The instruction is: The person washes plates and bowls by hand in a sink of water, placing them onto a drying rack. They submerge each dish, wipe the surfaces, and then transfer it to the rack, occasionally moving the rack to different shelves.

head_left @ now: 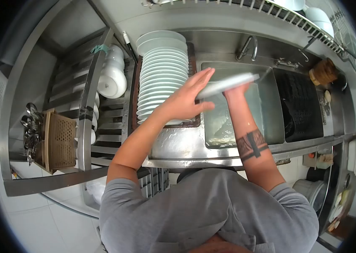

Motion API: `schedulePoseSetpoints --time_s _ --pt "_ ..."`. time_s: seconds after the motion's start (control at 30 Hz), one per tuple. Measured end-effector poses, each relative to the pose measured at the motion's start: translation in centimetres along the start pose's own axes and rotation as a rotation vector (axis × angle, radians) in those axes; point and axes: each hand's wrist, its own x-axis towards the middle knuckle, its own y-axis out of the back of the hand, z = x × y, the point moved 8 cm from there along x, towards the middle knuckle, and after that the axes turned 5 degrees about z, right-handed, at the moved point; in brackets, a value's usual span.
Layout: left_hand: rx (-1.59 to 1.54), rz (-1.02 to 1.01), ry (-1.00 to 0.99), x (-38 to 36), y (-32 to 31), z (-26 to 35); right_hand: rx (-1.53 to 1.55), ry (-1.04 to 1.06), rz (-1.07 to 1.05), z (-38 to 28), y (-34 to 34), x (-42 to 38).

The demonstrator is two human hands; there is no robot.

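Observation:
A white plate (225, 85), smeared by motion and seen almost edge-on, is over the water-filled sink basin (249, 122). My right hand (238, 90) grips it from beneath near its right end. My left hand (190, 95) has its fingers stretched out and its thumb apart, right beside the plate's left end. Behind my left hand, a long row of white plates (163, 71) stands on edge in a brown rack (192, 63), and my left wrist overlaps the row's near right part.
A faucet (249, 48) rises behind the basin. To the right lie a black ribbed mat or rack (300, 105) and a wooden container (323, 71). White bowls (112, 82) sit on the left shelf, with a cutlery basket (60, 139) nearer. A wire rack (279, 10) hangs overhead.

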Motion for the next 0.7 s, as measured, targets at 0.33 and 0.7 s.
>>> schedulePoseSetpoints --time_s 0.33,0.7 --pt "0.064 0.789 0.248 3.3 19.5 -13.9 -0.715 1.004 -0.392 0.7 -19.6 -6.6" --pt "-0.047 0.816 0.377 -0.4 18.9 -23.5 -0.813 1.312 -0.542 5.5 -19.7 -5.4"
